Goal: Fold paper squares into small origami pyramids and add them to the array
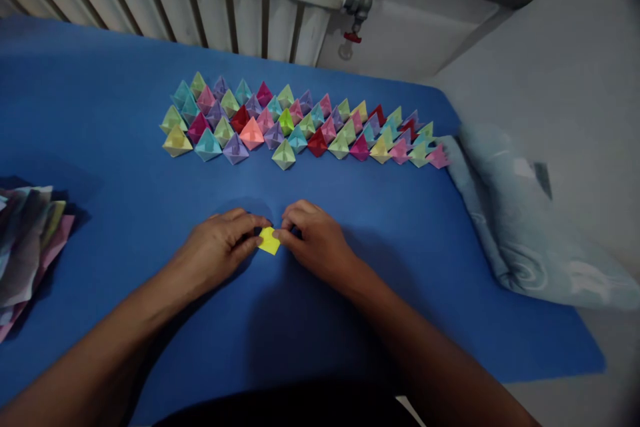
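Note:
A small folded piece of bright yellow paper [269, 241] is pinched between my two hands, just above the blue surface. My left hand [220, 240] grips its left corner between thumb and fingers. On the opposite side, the thumb and curled fingers of my right hand [317, 237] close on the right corner. The fingertips cover parts of its upper edge. Beyond my hands stand several rows of folded paper boats [285, 155] in green, pink, purple, blue, red and yellow.
A blue sheet [125, 213] covers the work surface. At the left edge lies a stack of coloured paper [30, 247]. A rolled pale blue blanket [520, 227] rests along the right side. Behind is a white radiator [215, 7] with a red-handled valve [353, 37].

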The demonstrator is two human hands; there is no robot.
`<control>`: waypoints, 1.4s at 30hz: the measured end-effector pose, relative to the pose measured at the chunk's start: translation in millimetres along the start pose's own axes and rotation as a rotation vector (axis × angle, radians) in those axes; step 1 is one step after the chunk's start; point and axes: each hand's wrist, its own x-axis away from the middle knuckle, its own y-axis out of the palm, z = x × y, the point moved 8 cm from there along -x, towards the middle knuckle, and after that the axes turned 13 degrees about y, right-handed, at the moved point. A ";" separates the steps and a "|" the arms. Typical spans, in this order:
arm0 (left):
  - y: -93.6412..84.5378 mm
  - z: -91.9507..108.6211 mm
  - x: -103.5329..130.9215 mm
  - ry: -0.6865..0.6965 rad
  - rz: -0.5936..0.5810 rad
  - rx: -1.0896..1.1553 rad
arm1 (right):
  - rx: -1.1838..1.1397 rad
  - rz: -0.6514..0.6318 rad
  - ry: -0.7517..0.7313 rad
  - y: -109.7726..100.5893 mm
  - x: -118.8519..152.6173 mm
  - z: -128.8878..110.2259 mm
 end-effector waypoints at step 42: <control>-3.9 6.9 -10.3 -0.079 0.000 -0.119 | 0.039 -0.008 -0.057 3.9 5.0 -5.9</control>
